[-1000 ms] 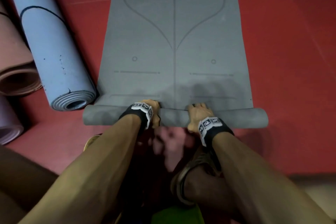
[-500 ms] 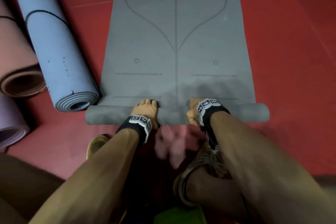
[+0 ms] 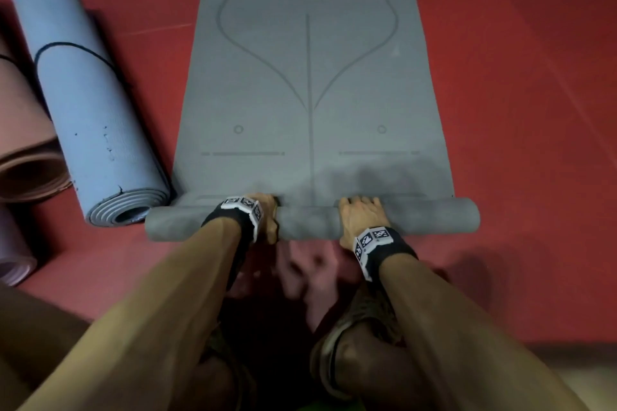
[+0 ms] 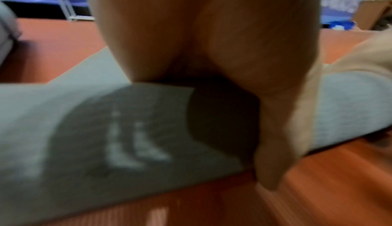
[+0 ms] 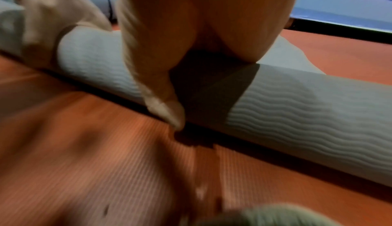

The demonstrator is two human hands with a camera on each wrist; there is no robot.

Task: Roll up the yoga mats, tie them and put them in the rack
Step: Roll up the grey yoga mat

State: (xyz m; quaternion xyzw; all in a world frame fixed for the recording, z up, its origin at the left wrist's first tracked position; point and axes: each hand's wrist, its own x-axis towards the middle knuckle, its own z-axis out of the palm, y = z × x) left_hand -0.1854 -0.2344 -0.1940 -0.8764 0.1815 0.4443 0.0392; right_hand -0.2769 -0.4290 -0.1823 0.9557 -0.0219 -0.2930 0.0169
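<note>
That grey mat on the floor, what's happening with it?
A person is rolling up the grey mat on the red floor. Both hands grip the rolled end: the left hand and the right hand, thumbs tucked under the near side. Only a thin roll is made; most of the mat lies flat. A blue mat, rolled and tied, lies beside it.

Dim, warm indoor light is seen in the head view; soft shadow is cast across the near part of the flat grey rubber yoga mat (image 3: pixel 310 83), just ahead of the rolled end. Edges are bowed by wide-angle distortion. A smeared pink blur lies below the roll. Both wrist views are motion-blurred; the ribbed red floor (image 5: pixel 106 154) is streaked, and dark shadow sits under each palm.
</note>
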